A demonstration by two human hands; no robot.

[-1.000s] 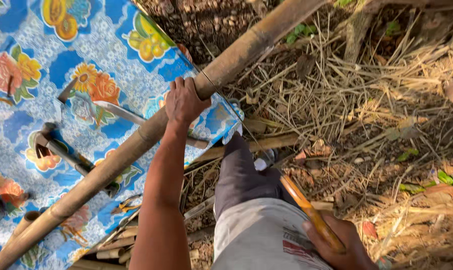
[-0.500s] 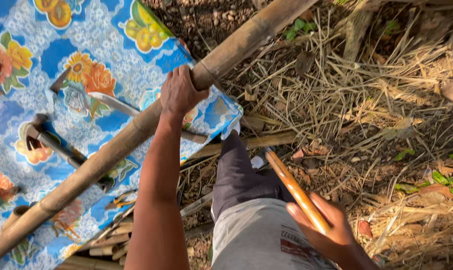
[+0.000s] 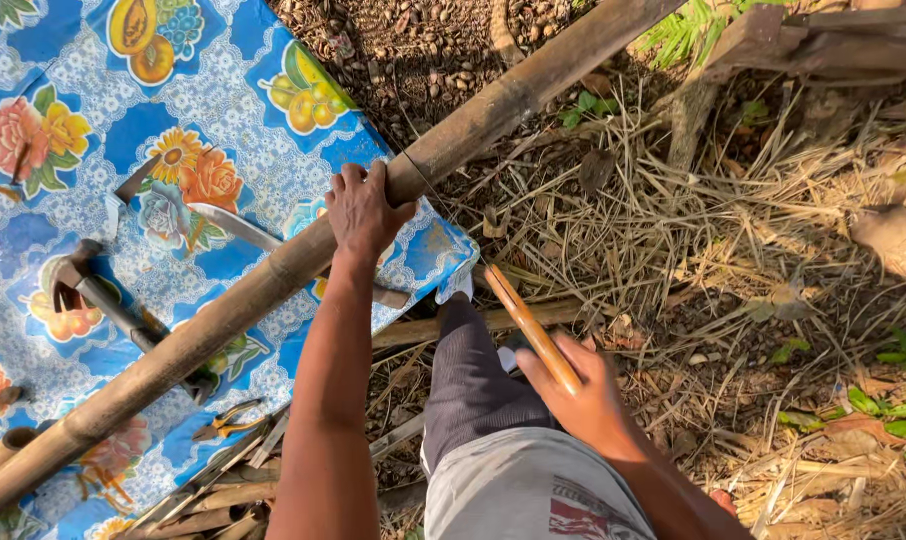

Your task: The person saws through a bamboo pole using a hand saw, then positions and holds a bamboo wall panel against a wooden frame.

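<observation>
Gripping: our left hand is clamped over the top of the long bamboo pole, fingers curled round it, same grip as half a second ago.
Right hand: our right hand is closed round a wooden handle; the stick end points up and left, over our knee.
Change: the handle sits higher and nearer the pole than a second ago, when we held it low by the hip; the view has also slid, so the cloth shows more of its top edge.
Pole: runs slantwise from lower left to upper right, lying across the cloth and then over the bare ground.
Cloth: blue flowered tablecloth spread flat on the ground, left side of view.
On cloth: a hammer left of the pole, a long knife partly under the pole, pliers near the lower edge.
Scraps: split bamboo strips piled at bottom left, next to our arm.
Ground: dry straw, dirt and pebbles, a few green leaves at right; outdoors, strong sun.
Leg: our trouser leg stretches between both arms.
</observation>
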